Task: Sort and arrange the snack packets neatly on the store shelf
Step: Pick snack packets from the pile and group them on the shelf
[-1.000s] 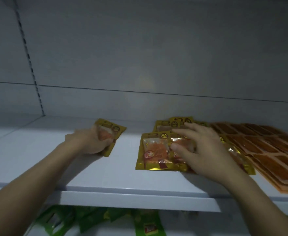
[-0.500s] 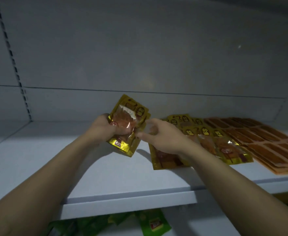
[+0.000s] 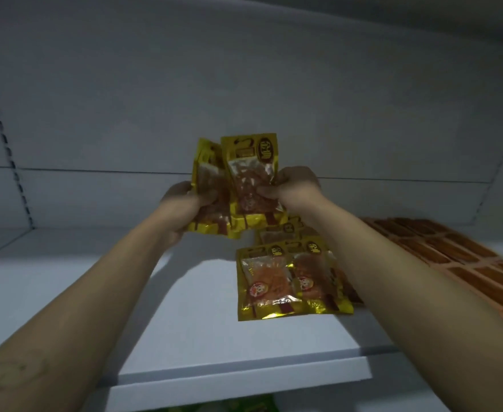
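Note:
Two yellow snack packets are held upright above the white shelf (image 3: 184, 337). My left hand (image 3: 181, 200) grips the left packet (image 3: 210, 185) by its side. My right hand (image 3: 294, 188) pinches the right packet (image 3: 251, 171), which overlaps the left one in front. More yellow packets (image 3: 280, 281) lie flat on the shelf below my right forearm, partly overlapping one another. Some of them are hidden behind that arm.
Rows of flat orange packets (image 3: 458, 257) cover the right part of the shelf. The grey back wall (image 3: 244, 84) stands close behind, with a slotted upright (image 3: 5, 138) at the left. Green packets (image 3: 244, 407) show on the shelf below.
Both hands have risen from the shelf and come together. The left lifted its packet upright, and the right now holds a second packet taken from the pile.

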Available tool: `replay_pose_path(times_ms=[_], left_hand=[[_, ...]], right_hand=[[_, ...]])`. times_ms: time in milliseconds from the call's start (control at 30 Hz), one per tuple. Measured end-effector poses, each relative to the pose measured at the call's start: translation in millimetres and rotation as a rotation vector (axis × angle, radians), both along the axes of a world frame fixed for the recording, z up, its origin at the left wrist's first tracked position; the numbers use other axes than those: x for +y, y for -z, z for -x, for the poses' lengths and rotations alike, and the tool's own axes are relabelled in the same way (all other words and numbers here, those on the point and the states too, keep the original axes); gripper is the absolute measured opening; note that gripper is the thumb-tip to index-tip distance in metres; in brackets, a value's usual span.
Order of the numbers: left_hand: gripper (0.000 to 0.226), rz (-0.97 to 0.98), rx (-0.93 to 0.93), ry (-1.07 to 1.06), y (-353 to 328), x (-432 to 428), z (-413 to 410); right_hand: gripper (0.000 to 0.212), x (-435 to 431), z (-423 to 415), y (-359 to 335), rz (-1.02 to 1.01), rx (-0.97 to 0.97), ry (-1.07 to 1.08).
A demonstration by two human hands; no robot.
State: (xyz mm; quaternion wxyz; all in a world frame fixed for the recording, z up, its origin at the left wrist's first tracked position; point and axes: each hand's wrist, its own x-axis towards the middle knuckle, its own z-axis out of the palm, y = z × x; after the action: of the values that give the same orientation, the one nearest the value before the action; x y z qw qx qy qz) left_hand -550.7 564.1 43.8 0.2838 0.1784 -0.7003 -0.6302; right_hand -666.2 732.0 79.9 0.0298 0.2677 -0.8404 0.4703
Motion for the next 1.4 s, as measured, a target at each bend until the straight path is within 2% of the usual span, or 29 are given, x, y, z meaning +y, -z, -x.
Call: replay_pose_path(times_ms=[33,67,133,167,233,267,333,400,467,533,600,700,800,933,1033,1100,1267,1400], left_hand=[[0.006,0.147,-0.121,-0.106,4.4,-9.0,3.9],[0.018,0.312,-0.308,-0.194,8.3,-16.4,6.7],[0.066,0.636,-0.748,-0.32,18.0,-25.6,10.5],[0.08,0.775,-0.841,-0.372,20.9,-25.9,12.5],[0.08,0.891,-0.791,-0.362,20.3,-20.7,23.8],[0.08,0.873,-0.752,-0.282,17.0,-16.6,32.8],[0.084,0.69,-0.723,-0.062,6.0,-5.1,51.5],[0.061,0.49,-0.684,0.082,3.5,6.4,65.4],[0.032,0.446,-0.643,0.079,16.1,12.8,76.1],[0.013,0.474,-0.593,0.022,32.1,13.1,81.8],[0.006,0.477,-0.558,-0.012,45.3,8.0,83.6],[0.012,0.504,-0.526,-0.07,49.6,-3.3,83.6],[0.017,0.548,-0.476,-0.121,47.9,-7.0,83.8],[0.03,0.481,-0.391,-0.156,55.3,-8.1,83.8],[0.041,0.416,-0.324,-0.182,62.2,-10.2,86.4],[0.039,0.409,-0.304,-0.209,64.6,-13.4,87.9],[0.033,0.434,-0.319,-0.229,71.4,-18.2,90.0],[0.024,0.381,-0.393,-0.168,70.7,-16.4,91.4]], right_hand=[[0.035,2.5,8.7,0.6,-0.032,-0.012,0.018],[0.038,4.6,15.9,2.8,-0.064,-0.042,0.018],[0.044,5.0,25.7,10.9,-0.13,-0.094,-0.005],[0.045,2.6,29.1,15.5,-0.159,-0.1,-0.02],[0.043,-5.6,31.8,24.8,-0.224,-0.078,-0.048],[0.042,-10.2,31.9,28.2,-0.264,-0.054,-0.061],[0.034,-18.6,33.4,33.7,-0.346,-0.004,-0.086],[0.016,-22.1,34.8,37.1,-0.431,0.061,-0.097],[0.007,-19.1,38.3,37.1,-0.536,0.139,-0.071],[0.016,-12.5,41.7,33.4,-0.653,0.155,-0.065],[0.034,-5.5,41.5,31.3,-0.792,0.161,-0.099],[0.062,4.3,34.3,40.7,-0.921,0.186,-0.197],[0.066,12.2,29.8,56.9,-0.972,0.24,-0.276],[0.065,19.9,31.4,64.3,-0.906,0.268,-0.355],[0.073,19.1,36.0,67.2,-0.887,0.292,-0.354],[0.074,15.5,37.7,68.2,-0.88,0.31,-0.354],[0.046,12.2,34.9,72.7,-0.713,0.194,-0.453],[0.026,12.9,34.1,71.2,-0.598,0.229,-0.516]])
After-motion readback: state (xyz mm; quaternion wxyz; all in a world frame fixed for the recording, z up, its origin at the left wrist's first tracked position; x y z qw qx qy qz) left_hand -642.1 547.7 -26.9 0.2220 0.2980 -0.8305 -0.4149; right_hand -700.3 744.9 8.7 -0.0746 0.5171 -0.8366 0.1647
